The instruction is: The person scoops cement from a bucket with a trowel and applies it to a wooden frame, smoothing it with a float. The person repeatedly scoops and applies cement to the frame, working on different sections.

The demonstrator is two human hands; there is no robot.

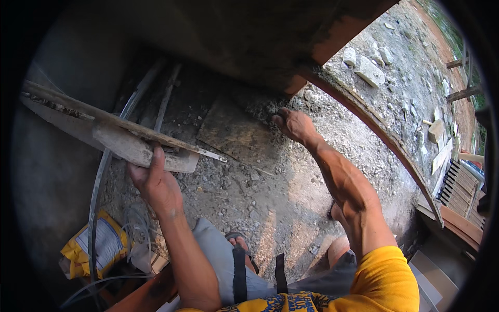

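My left hand (158, 182) is closed around the pale, blocky handle (122, 143) of a long, flat, mortar-caked plastering tool (78, 106). A thin strip with a bright metal tip (215, 155) runs along its upper side; whether it is a separate piece I cannot tell. My right hand (295, 126) is stretched forward with its fingers curled in, beside the lower edge of a dark surface (249, 47). Crumbly grey material (262, 108) lies right by the fingertips. What those fingers hold, if anything, is hidden. Below them a flat board (228, 127) lies on the gravel.
Long metal strips (99, 192) stand at the left. A yellow bag (99, 242) and loose cable (138, 226) lie lower left. A curved-looking reddish beam (374, 127) crosses the right side. Beyond it are concrete blocks (370, 72) and rubble. Gravel (228, 203) surrounds my feet.
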